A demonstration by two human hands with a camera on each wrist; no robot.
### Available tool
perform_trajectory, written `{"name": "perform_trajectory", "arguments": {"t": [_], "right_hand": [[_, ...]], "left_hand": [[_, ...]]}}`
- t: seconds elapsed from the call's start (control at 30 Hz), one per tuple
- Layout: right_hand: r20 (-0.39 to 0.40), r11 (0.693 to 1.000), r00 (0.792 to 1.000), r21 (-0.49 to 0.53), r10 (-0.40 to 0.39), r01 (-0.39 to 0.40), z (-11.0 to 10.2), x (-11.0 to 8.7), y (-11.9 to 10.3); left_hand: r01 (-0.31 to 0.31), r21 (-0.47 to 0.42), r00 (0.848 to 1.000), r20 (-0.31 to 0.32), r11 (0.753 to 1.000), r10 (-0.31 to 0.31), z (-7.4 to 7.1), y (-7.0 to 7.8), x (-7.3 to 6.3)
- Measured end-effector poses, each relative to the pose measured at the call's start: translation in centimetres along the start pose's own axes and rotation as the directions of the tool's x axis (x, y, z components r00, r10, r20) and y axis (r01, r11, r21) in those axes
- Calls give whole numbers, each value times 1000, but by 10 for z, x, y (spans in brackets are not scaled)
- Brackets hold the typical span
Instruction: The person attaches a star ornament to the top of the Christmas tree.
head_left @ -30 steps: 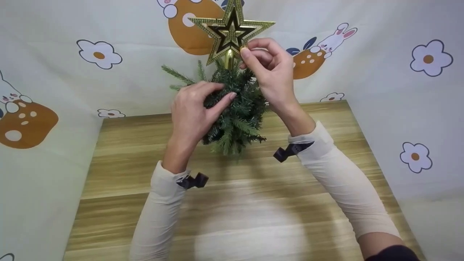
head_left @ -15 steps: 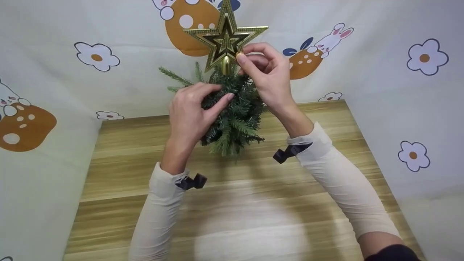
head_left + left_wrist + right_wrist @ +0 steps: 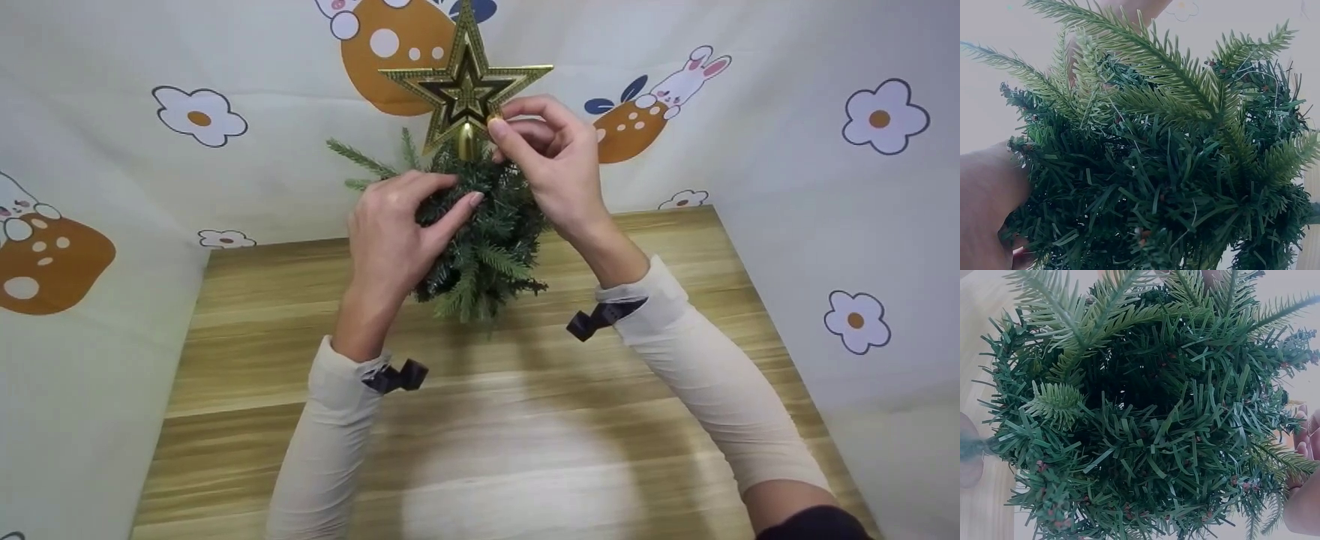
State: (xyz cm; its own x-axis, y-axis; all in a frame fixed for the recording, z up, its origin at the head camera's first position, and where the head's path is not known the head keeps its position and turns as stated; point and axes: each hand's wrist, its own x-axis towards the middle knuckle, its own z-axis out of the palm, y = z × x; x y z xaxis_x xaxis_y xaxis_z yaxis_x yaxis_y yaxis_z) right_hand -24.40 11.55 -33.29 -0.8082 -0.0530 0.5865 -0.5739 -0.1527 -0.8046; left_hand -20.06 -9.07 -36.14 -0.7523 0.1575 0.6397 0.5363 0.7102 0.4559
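A gold star tree topper stands upright at the tip of a small artificial Christmas tree. Its hollow gold stem meets the top needles. Thumb and fingers of my right hand pinch the star's lower right point. My left hand curls around the upper branches just below, thumb in front, other fingertips lost among needles. Green needles fill the left wrist view, where part of my left hand shows at the left edge. Dense branches also cover most of the right wrist view.
The tree is over a wood-grain tabletop, near its back edge. Pale cloth printed with flowers, rabbits and orange shapes hangs behind and at both sides. Black wrist cameras sit on both sleeves.
My right hand has lowered the star, bringing its stem down into the treetop, and the star leans less far back. My left hand keeps its place on the branches.
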Motion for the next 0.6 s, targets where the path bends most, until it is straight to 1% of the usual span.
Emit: {"name": "perform_trajectory", "arguments": {"t": [0.13, 0.47, 0.6], "right_hand": [[3, 1000, 1000, -2, 4, -4, 0, -1, 0], [9, 1000, 1000, -21, 7, -7, -2, -5, 3], [14, 1000, 1000, -23, 17, -17, -3, -5, 4]], "left_hand": [[6, -6, 1000, -1, 1000, -6, 0, 0, 0], [-11, -3, 1000, -9, 1000, 11, 1, 0, 1], [-7, -11, 1000, -11, 1000, 7, 1, -1, 2]]}}
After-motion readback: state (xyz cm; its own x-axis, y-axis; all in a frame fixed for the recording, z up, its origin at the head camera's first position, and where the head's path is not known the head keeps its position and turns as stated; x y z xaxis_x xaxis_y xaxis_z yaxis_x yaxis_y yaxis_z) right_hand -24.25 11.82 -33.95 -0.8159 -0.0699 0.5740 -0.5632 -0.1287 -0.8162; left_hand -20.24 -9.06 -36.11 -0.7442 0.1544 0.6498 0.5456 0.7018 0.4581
